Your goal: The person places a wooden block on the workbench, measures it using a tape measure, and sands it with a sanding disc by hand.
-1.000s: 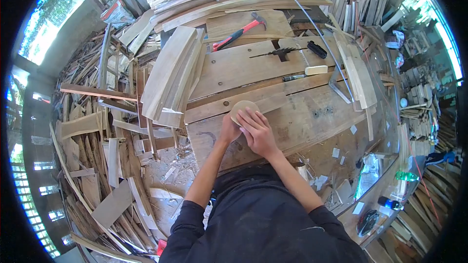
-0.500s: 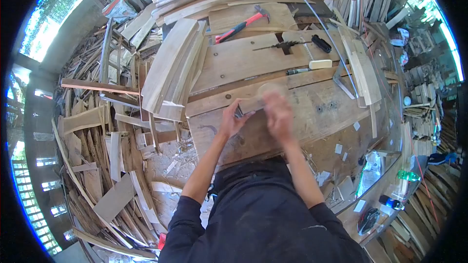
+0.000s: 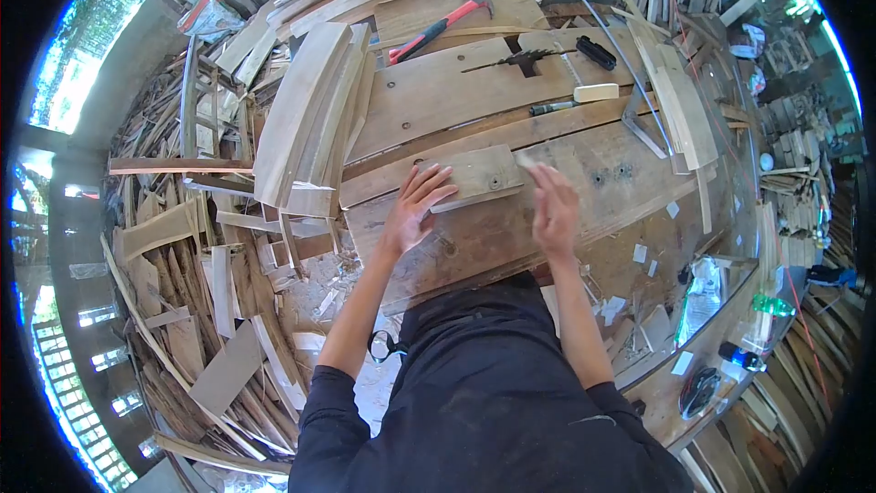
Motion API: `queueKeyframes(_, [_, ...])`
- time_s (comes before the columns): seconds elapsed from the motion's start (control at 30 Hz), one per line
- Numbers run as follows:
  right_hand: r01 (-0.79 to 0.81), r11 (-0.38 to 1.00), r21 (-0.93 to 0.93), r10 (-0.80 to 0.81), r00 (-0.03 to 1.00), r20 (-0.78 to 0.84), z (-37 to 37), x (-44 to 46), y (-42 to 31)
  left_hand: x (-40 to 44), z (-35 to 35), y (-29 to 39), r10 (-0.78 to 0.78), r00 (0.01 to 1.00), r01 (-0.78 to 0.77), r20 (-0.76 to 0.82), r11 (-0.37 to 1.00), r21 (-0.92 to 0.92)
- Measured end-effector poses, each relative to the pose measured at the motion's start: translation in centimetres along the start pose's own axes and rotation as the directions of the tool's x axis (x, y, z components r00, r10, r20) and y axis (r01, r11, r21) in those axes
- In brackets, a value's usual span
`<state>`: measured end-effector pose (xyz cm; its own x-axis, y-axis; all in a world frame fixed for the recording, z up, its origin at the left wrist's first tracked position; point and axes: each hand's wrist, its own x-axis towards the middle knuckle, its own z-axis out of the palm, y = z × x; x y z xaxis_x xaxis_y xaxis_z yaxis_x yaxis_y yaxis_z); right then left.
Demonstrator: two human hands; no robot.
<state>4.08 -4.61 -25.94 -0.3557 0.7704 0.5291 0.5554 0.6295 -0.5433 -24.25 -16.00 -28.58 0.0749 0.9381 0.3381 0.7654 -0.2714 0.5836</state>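
Note:
A short wooden block [image 3: 479,175] with a round dark mark lies flat on the wooden workbench [image 3: 438,265]. My left hand [image 3: 420,205] rests at the block's left end, its fingers stretched out and apart. Just off the right end is my right hand [image 3: 554,205], fingers extended and holding nothing that I can make out. Farther back on the bench lie a red-and-black hammer [image 3: 443,26], a dark saw-toothed strip [image 3: 516,58], a black object [image 3: 596,53] and a tool with a pale, flat head [image 3: 595,92].
Stacked curved boards [image 3: 306,119] stand on the bench's left side, with more boards [image 3: 680,100] at the right. A long thin rod [image 3: 598,23] slants across the back right. Scrap wood [image 3: 196,292] fills the floor at left. A green bottle [image 3: 774,305] lies at far right.
The block was held up between both hands, with the right hand blurred. Now it lies flat on the bench; my fingers have straightened and my right hand has moved away to the right.

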Motion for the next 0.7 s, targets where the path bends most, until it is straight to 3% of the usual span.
queueKeyframes(0.13, [0.1,0.995,-0.005,-0.096,0.967,0.235,3.7,-0.2,-2.9,-1.4,-0.3,-0.3,0.0,1.0,0.001,-0.015,0.993,0.117])
queueKeyframes(0.2, [0.125,0.991,-0.037,-0.106,0.936,0.336,5.0,-0.8,-3.9,-2.0,-0.4,-0.4,0.008,0.994,0.012,-0.112,0.985,0.174])
queueKeyframes(0.33, [0.151,0.988,0.043,-0.156,0.908,0.388,5.0,-0.8,-3.9,-3.2,-0.7,-0.7,-0.058,0.989,0.082,-0.136,0.979,0.184])
queueKeyframes(0.4, [0.086,0.993,0.077,-0.107,0.932,0.345,4.3,0.1,-3.1,-3.8,-0.9,-0.7,-0.156,0.983,0.167,-0.1,0.979,0.119])
queueKeyframes(0.53, [0.046,0.999,-0.011,-0.036,0.899,0.436,5.3,1.6,-1.0,-3.6,-1.7,-0.5,-0.153,0.987,0.159,-0.058,0.98,0.118])
queueKeyframes(0.6, [0.077,0.997,-0.028,-0.054,0.872,0.486,5.6,2.7,-0.9,-3.6,-2.5,-0.5,-0.153,0.986,0.144,0.068,0.981,0.129])
queueKeyframes(0.7, [0.096,0.995,-0.004,-0.078,0.828,0.555,6.3,3.0,-0.7,-2.8,-3.3,0.6,-0.141,0.988,0.134,0.064,0.986,0.095])
